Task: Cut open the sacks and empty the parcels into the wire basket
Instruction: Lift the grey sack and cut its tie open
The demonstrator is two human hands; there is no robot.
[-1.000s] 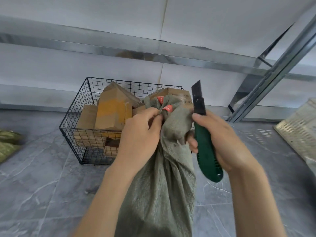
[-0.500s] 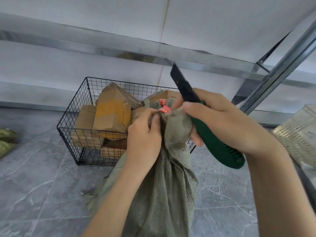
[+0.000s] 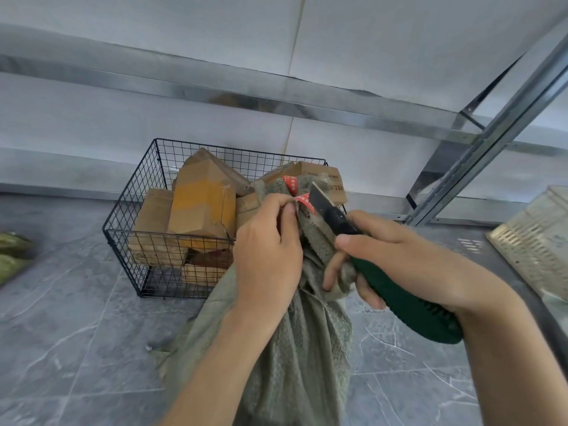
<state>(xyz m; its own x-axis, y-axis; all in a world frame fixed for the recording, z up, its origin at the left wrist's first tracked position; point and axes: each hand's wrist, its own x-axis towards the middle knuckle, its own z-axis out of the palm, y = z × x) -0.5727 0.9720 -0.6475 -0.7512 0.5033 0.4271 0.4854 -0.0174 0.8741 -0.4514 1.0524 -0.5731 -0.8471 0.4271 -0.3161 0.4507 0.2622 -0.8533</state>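
Knife at sack tie, basket behind.

Grey marble-veined tile floor across lower frame. White panel wall above, crossed by horizontal metal rail. Slanted steel upright upper right. Pale slotted crate at right edge.
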